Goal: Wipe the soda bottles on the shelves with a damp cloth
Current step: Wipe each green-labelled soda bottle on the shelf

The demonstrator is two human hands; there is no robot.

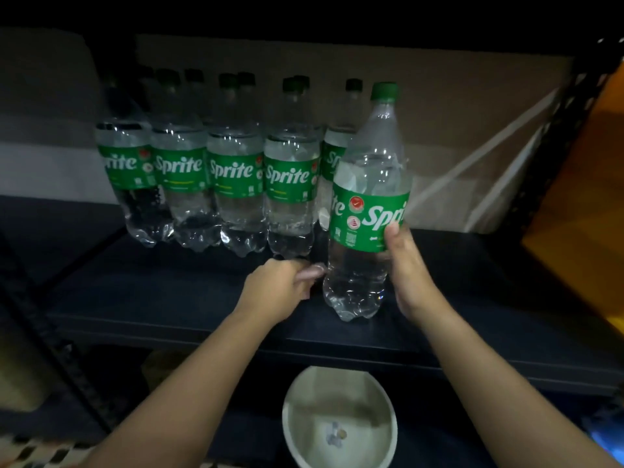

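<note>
At the far left of the dark shelf (175, 298) stands a row of Sprite bottles (236, 184), labels facing out and shoulders nearly touching, with more green caps showing dimly behind them. Moving right, the left hand (283, 285) sits low, just beside the base of the pulled-forward bottle (366, 211); its fingers are curled, but the blur and dim light make it impossible to tell whether they pinch a cloth or hold nothing, and no cloth can be clearly made out anywhere. Next comes that single bottle, standing upright near the shelf's front edge, clear of the row. The right hand (410, 268) grips it from the right side, thumb pressed across the lower part of the green label. Below the shelf edge, a pale bowl (341, 417) sits with something small at its bottom. The main risk seems to be the bottle's position: so close to the lip, a hard wipe or a slackened grip could tip it forward off the shelf, toward the bowl. A wet surface would probably make the plastic slippery under the thumb. Pushing it back carelessly could also knock the neighbouring bottles, which stand tightly enough to topple one another.
</note>
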